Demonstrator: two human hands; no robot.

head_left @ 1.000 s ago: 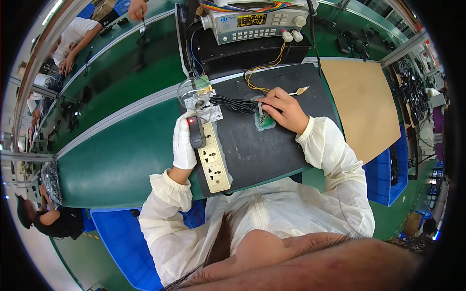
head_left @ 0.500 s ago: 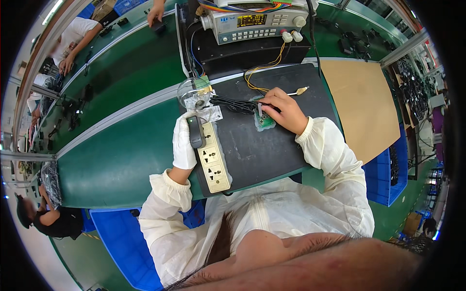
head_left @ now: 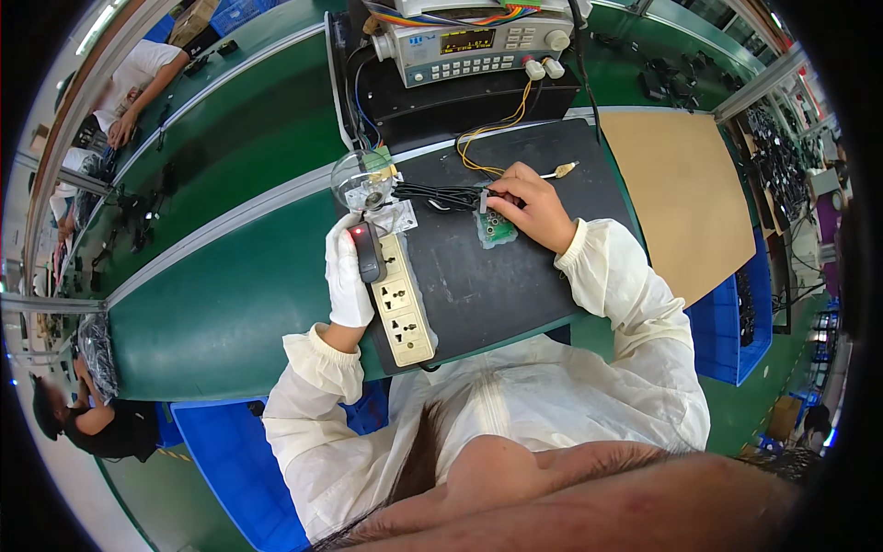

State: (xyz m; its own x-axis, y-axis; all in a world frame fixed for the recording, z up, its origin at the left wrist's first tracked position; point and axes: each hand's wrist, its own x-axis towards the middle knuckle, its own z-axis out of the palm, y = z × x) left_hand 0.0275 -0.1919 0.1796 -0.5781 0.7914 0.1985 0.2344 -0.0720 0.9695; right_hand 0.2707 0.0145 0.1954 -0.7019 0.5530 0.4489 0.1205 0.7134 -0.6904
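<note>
My left hand [head_left: 346, 283], in a white glove, is closed around the side of a black power adapter [head_left: 370, 256]. The adapter sits at the far end of a cream power strip [head_left: 411, 342], and a small red light glows on it. My bare right hand [head_left: 538, 210] pinches the end of a bundled black cable [head_left: 434, 194] at a small green circuit board [head_left: 499, 232]. My fingers partly hide the cable's plug and the board. A clear glass bulb [head_left: 354, 177] stands just beyond my left hand, beside crumpled silvery tape [head_left: 395, 218].
A bench instrument [head_left: 474, 53] with a lit display stands at the back on a black box [head_left: 469, 109]; yellow wires [head_left: 492, 132] run from it. Brown board [head_left: 676, 207] lies at right. Blue bins [head_left: 225, 460] flank me. Co-workers sit along the left line.
The adapter's light has turned from green to red, and the instrument's display reads differently. A co-worker's hand at the top has left view. My hands keep nearly the same place.
</note>
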